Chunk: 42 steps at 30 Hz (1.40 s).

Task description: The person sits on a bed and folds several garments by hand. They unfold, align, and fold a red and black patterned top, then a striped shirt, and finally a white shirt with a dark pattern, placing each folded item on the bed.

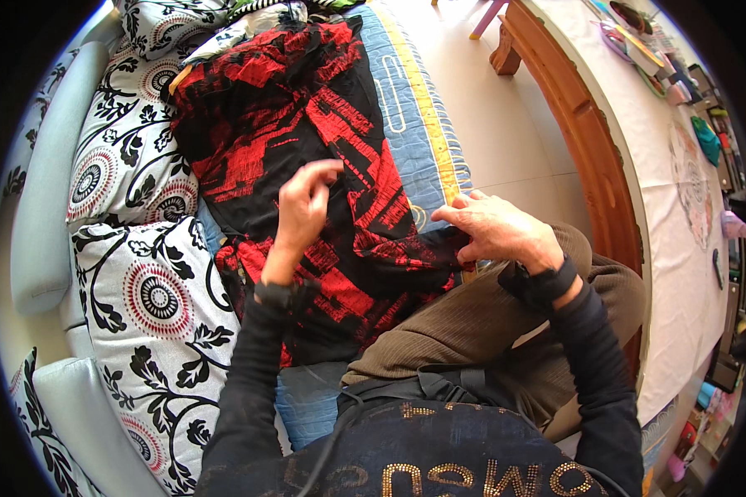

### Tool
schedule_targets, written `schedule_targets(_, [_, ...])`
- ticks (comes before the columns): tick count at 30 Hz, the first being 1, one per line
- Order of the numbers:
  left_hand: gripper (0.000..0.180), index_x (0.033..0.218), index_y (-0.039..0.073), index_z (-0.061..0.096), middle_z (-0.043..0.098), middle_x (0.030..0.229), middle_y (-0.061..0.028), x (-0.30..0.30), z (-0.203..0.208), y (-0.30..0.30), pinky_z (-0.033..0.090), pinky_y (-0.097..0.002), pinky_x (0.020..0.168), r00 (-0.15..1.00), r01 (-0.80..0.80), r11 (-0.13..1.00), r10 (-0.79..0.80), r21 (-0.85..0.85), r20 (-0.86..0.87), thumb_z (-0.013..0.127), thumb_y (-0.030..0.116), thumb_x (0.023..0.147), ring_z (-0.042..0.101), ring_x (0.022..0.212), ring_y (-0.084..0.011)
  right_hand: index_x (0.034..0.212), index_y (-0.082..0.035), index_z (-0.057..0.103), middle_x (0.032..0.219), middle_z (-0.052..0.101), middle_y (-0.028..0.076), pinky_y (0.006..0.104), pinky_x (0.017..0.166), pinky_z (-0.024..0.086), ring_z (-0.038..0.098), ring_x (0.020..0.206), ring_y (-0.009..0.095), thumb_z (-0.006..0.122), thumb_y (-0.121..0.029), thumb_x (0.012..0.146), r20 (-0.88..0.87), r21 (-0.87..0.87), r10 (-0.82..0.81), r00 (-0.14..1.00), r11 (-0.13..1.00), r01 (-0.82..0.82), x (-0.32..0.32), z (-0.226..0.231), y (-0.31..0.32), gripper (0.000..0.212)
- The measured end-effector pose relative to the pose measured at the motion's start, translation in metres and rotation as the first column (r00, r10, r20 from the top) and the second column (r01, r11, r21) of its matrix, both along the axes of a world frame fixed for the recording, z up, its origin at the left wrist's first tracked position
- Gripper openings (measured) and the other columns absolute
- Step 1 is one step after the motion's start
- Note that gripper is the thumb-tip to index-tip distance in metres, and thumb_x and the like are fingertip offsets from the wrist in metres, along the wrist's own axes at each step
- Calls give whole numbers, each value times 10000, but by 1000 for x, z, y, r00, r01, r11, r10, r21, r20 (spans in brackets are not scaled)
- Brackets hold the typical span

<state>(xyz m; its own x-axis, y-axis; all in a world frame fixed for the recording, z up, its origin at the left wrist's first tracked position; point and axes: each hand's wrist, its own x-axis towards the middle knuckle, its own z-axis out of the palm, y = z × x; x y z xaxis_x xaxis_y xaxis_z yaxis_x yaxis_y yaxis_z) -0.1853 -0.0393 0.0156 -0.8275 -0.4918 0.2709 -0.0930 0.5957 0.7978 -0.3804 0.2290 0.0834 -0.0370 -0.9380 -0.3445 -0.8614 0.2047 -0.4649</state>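
A red and black patterned garment or cloth point(253, 161) lies spread and rumpled over the blue seat in front of me. Above its middle is my left hand point(305, 203), fingers bent, thumb and index finger apart, with nothing seen in it. My right hand point(506, 232) is at the cloth's right edge, beside my bent knee. Its fingers reach out to the left and the thumb is apart from them, close to a dark corner of the cloth. Whether that thumb touches the fabric I cannot tell.
A blue quilted cover with a yellow stripe point(427, 99) lies under the cloth. White cushions with black leaf patterns point(153, 331) line the left side. At the back, more fabric point(249, 31) is heaped. A wooden-edged table point(667, 224) with a white tablecloth and several small items stands right.
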Motion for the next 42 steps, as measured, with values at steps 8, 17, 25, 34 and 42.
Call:
schedule_targets(8, [612,1251,136,672,572,1218,-95,60,7,68,515,-376,971,972,113,990,-93,-79,214,542,-139,720,592,1155,-301,976,-15,687,1095,611,170,445,989,477,555,1144,360,729,-170,767,-111,49,80,991,996,-75,0,-19,-3,264])
schedule_targets(17, [653,1299,160,638,507,1331,-103,35,3,63,510,-386,1009,943,256,961,-225,-102,244,649,-91,697,569,1187,-300,1125,7,669,843,689,130,347,761,539,641,760,190,747,-167,886,221,-242,-179,959,942,231,0,58,22,305])
schedule_targets(25, [599,1259,112,646,603,1192,-61,16,18,60,536,-326,856,890,380,921,-389,87,236,746,-50,691,628,974,-214,1023,3,643,903,617,90,322,696,547,663,735,196,667,-44,897,202,-541,143,969,841,-12,4,116,-20,136])
schedule_targets(34, [234,861,74,586,452,672,111,33,-10,48,355,-213,532,953,144,790,-274,596,133,819,85,843,415,605,4,885,-49,651,886,604,70,357,782,498,593,895,259,591,3,903,-223,-602,186,957,746,-285,-8,130,-80,82])
schedule_targets(42, [188,1002,57,625,540,745,73,45,1,53,386,-195,511,979,-14,691,-137,723,150,776,93,895,480,594,-3,903,-137,723,904,704,82,433,797,551,675,973,326,602,-47,808,-201,-640,189,961,718,-275,-12,53,-193,179])
